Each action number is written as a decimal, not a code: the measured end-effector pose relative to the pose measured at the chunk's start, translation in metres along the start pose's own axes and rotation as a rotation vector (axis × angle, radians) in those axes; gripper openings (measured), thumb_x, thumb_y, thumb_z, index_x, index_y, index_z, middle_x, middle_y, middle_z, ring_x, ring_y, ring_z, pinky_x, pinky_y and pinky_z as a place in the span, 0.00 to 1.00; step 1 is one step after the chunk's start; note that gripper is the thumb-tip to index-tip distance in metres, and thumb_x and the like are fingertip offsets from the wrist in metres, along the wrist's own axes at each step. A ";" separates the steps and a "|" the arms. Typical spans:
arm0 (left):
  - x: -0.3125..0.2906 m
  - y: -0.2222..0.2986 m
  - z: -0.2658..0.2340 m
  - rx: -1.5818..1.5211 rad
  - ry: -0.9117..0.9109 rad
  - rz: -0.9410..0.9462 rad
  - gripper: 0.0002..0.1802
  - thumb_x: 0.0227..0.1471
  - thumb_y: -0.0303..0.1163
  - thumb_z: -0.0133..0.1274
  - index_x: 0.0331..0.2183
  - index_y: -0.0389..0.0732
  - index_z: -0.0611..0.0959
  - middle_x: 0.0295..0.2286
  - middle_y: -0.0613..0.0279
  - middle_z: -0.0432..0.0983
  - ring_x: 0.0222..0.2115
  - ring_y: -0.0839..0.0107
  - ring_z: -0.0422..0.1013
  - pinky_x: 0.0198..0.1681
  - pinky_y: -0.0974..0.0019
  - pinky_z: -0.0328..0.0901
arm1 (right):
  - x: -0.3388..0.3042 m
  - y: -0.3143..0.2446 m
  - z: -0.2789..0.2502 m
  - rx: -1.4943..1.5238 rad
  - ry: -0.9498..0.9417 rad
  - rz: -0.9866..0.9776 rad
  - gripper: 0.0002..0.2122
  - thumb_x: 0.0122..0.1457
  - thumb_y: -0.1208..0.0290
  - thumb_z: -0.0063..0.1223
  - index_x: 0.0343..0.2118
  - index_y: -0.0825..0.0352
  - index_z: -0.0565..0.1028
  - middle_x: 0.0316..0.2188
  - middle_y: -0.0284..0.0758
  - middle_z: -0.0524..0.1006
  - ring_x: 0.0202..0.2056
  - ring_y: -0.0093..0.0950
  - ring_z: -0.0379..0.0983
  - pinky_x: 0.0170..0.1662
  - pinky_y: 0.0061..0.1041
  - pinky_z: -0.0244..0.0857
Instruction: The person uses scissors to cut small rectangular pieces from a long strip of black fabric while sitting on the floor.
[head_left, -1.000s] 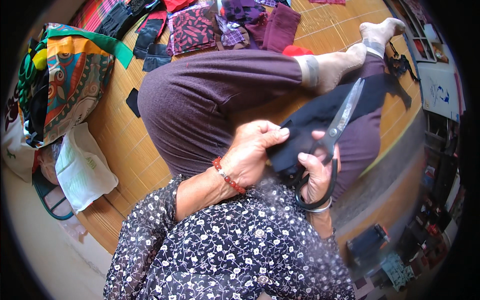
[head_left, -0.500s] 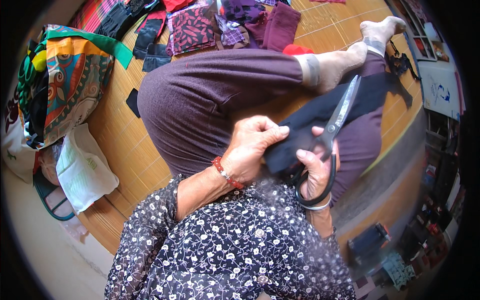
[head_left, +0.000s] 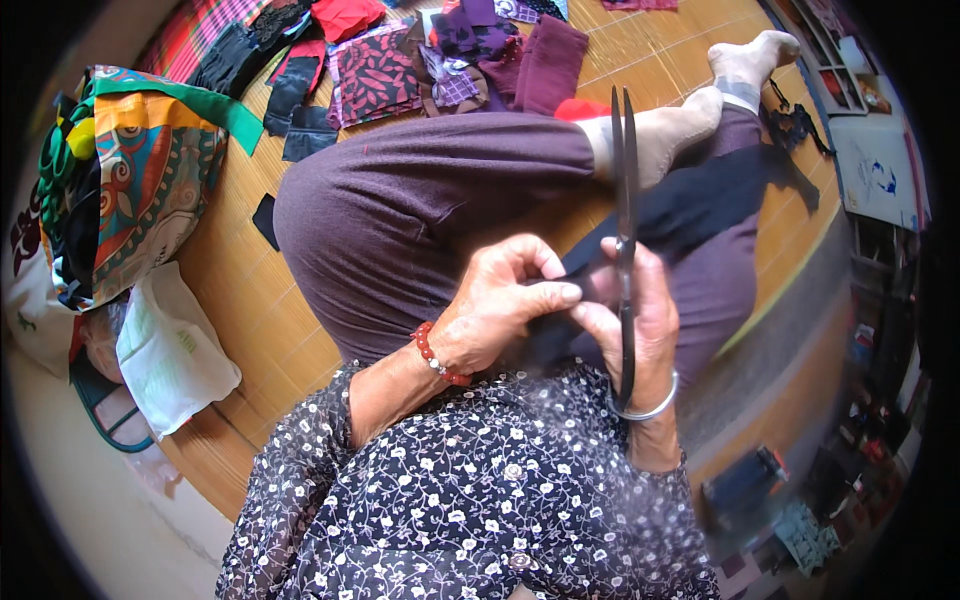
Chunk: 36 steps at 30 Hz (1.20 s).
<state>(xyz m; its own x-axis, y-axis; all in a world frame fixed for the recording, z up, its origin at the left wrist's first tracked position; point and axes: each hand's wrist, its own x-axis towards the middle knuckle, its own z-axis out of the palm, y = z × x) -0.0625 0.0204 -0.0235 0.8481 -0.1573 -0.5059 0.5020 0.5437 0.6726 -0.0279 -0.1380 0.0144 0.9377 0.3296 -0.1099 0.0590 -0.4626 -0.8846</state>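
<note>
My left hand (head_left: 497,298), with a red bead bracelet at the wrist, is closed in a pinch on the near end of a black cloth (head_left: 705,205). The cloth stretches across my lap toward the far right, over my right leg. My right hand (head_left: 652,318) keeps black-handled scissors (head_left: 626,195) in its grip, blades pointing away from me and tips slightly apart. Its thumb comes close to the left thumb at the cloth's edge; whether it also pinches the cloth I cannot tell. The scissors stand clear of the cloth's near end.
Folded fabric pieces (head_left: 375,85) in red, purple and black lie on the mat (head_left: 270,320) beyond my legs. At the left stand a patterned bag (head_left: 160,190) and a white plastic bag (head_left: 175,345). A small black scrap (head_left: 265,221) rests beside my left knee.
The scissors have swung from slanting right to pointing nearly straight away from me. My right hand has turned and moved up toward the left hand, which still holds the cloth.
</note>
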 end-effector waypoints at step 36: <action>0.017 -0.010 0.010 -0.599 0.006 -0.052 0.09 0.50 0.27 0.53 0.35 0.35 0.73 0.34 0.55 0.73 0.36 0.67 0.71 0.42 0.65 0.70 | -0.011 -0.005 -0.041 0.254 0.046 0.044 0.24 0.37 0.83 0.53 0.43 0.72 0.67 0.34 0.29 0.68 0.33 0.18 0.64 0.37 0.15 0.59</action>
<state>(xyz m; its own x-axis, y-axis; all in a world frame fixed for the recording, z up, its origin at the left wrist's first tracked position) -0.0512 0.0036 -0.0332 0.8233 -0.1923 -0.5340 0.3585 0.9056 0.2266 -0.0244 -0.1730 0.0391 0.9523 0.2736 -0.1353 -0.0648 -0.2522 -0.9655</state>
